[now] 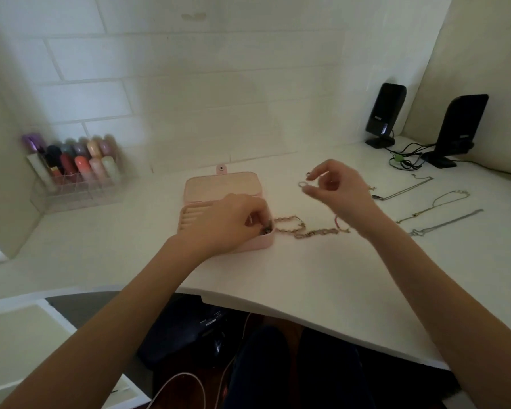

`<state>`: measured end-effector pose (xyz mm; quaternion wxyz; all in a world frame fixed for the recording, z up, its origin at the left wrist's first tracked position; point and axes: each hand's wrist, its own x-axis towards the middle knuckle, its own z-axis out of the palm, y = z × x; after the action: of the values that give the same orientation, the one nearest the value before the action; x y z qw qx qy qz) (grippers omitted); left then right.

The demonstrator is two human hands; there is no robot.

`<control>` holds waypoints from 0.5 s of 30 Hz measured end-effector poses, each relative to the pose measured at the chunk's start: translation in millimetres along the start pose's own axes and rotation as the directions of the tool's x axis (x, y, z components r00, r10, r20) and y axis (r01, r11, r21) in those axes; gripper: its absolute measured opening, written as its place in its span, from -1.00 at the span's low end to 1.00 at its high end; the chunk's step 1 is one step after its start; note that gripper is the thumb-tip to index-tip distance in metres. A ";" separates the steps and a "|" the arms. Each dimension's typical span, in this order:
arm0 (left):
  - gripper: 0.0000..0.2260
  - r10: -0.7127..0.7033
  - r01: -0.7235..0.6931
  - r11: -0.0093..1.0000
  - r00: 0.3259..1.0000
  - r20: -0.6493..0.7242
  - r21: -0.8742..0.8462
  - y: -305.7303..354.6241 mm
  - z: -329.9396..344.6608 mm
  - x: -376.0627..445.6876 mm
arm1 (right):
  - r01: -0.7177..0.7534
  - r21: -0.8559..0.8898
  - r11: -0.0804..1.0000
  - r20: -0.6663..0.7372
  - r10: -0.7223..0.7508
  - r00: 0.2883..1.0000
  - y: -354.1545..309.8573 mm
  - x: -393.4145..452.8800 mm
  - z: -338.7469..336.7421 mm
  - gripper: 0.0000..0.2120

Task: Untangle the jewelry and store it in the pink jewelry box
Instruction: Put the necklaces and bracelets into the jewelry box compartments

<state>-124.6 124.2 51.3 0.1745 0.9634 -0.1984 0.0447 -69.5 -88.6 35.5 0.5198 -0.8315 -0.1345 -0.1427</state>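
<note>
The pink jewelry box [219,188] lies open on the white desk [307,276], its lid folded back. My left hand [227,222] reaches into the box's right compartment and pinches a small dark piece of jewelry [267,231] there. My right hand [337,190] hovers above the desk to the right of the box, with a small silver ring [302,183] pinched between thumb and forefinger. A tangled gold chain [307,230] lies on the desk just right of the box, with a pink cord [337,222] at its end under my right wrist.
Three thin chains [443,211] lie stretched out at the right of the desk. Two black speakers [385,113] with cables stand at the back right. A clear organiser with coloured bottles [74,169] stands at the back left. The desk's front edge curves near my legs.
</note>
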 end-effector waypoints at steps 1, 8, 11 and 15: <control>-0.90 0.054 -0.054 0.999 0.999 -0.004 0.009 8.1 4.2 2.5 | -0.004 -0.046 0.999 -0.054 0.002 0.999 7.2 -0.2 -18.6 -0.86; -0.75 0.455 -0.455 0.889 0.891 -0.011 -0.049 94.2 60.3 54.5 | -0.294 -0.411 0.863 -0.489 0.063 0.870 83.3 -29.1 -149.1 -0.81; -0.60 0.479 -0.478 0.878 0.874 0.087 -0.030 143.3 86.5 76.4 | -0.436 -0.410 0.801 -0.592 0.130 0.795 117.0 -44.6 -181.7 -0.66; -0.62 0.379 -0.381 0.925 0.920 0.102 -0.006 169.5 120.8 104.0 | -0.517 -0.516 0.683 -0.494 0.255 0.831 147.8 -48.2 -194.4 -0.64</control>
<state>-94.7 -102.5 8.6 0.1458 0.9088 -0.3898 0.0303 -78.0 -330.2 -23.3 0.2448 -0.9203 0.2077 -0.2235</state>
